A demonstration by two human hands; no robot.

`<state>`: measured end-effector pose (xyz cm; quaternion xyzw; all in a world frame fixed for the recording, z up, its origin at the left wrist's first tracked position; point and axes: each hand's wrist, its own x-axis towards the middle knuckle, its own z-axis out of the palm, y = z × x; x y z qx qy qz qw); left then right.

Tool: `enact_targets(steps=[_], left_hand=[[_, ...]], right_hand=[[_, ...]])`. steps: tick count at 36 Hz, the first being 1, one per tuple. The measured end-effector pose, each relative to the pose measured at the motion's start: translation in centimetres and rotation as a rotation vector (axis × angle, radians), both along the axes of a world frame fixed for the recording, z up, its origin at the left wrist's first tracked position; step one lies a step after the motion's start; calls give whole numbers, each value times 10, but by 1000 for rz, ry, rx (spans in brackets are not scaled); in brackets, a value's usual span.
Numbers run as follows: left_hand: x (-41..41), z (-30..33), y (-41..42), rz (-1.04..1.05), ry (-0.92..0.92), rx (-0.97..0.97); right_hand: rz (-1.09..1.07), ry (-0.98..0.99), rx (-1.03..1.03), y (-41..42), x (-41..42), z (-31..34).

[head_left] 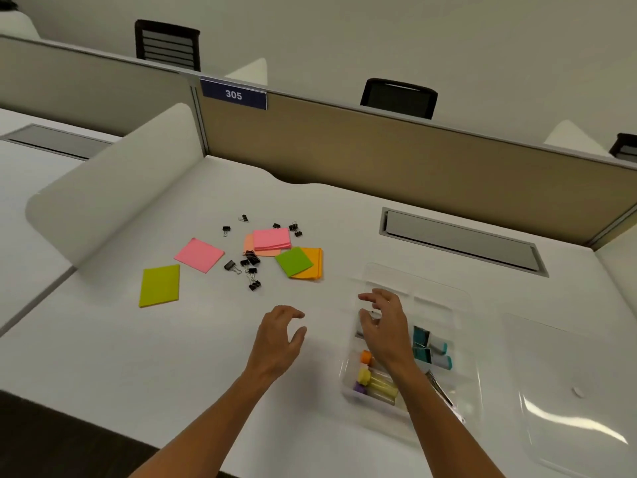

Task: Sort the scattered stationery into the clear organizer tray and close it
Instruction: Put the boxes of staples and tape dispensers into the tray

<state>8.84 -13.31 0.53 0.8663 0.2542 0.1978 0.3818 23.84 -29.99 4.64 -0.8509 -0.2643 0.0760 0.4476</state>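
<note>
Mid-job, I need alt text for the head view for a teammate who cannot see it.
Both hands hold nothing: the right hand hovers over the clear organizer tray, which already holds markers, and the left hand hovers over the white desk. Sticky note pads and black binder clips lie scattered beyond; the clear lid rests right of the tray.

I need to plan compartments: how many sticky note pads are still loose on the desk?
6: lime, pink, pink on peach, green on orange.
</note>
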Motion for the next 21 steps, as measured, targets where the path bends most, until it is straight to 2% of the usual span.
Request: enact_targets(steps=[5,12,21], left_hand=[[-18,-5,31,76,25,-9],[-41,-25,66,131,122,-56],[-46,-32,109,193,109,-11]], right_hand=[[95,-26,-27,36,-22,-7],[223,45,-155,81,-47,-27],[266,146,-341,115,-50,-38]])
